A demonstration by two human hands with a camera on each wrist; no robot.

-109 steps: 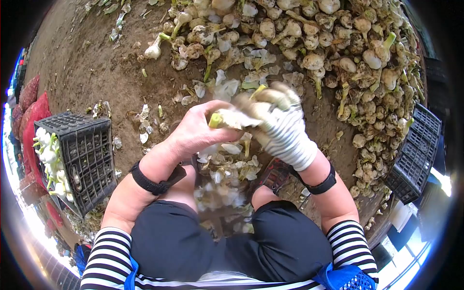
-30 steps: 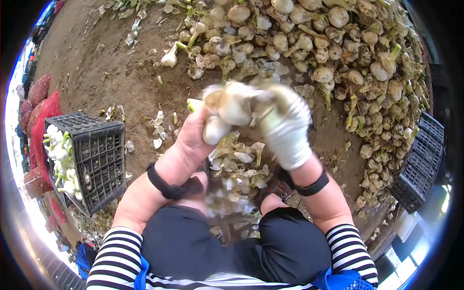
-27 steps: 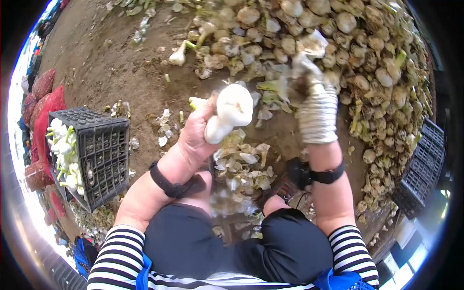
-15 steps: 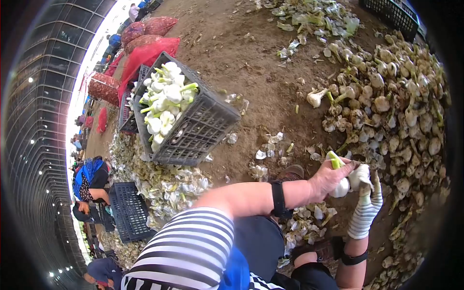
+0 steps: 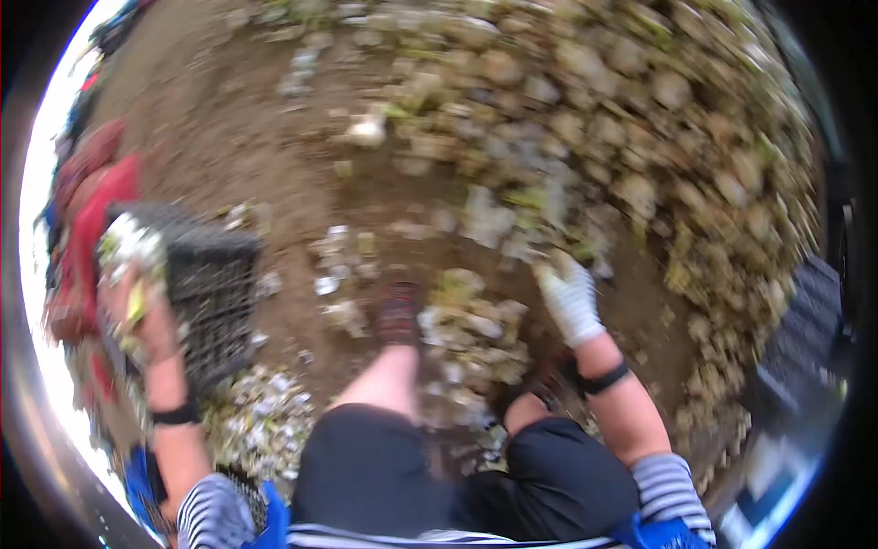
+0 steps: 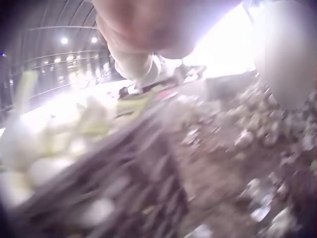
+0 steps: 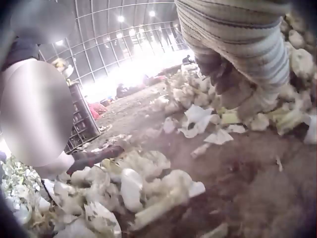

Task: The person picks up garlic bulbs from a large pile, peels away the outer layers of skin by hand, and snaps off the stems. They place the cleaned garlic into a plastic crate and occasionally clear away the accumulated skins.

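1. The head view is smeared by motion, so outlines are soft throughout and small details cannot be read.
2. The left hand [image 5: 137, 316] is stretched out to the person's left, over the near corner of a black crate [image 5: 215, 293]. A greenish streak lies across the hand. I cannot tell whether it is a stalk in the fingers or part of the crate's load.
3. In the left wrist view the left hand [image 6: 148, 25] is cut off by the top edge. Its fingers look bent, but I cannot tell if they grip anything.
4. Peeled white bulbs [image 5: 128, 245] fill the crate. From the wrist they show as pale blobs [image 6: 44, 168] behind the crate's dark wall [image 6: 138, 188], just below the hand.
5. The gloved right hand [image 5: 569, 297] reaches forward to the near edge of the pile of unpeeled bulbs [image 5: 640, 137].
6. From the right wrist, the glove [image 7: 237, 44] points down with soiled fingertips [image 7: 233, 89] among bulbs and loose skins. Whether they pinch one or only touch is unclear.
7. The pile [image 7: 302, 54] runs out of frame at the right.
8. A heap of husks [image 5: 476, 320] lies between the feet, well apart from the crate; it is also seen low in the right wrist view [image 7: 148, 183].
9. Red sacks [image 5: 91, 192] sit behind the crate, half lost in glare.
10. A pale smeared oval [image 7: 32, 114] hides the left part of the right wrist view.
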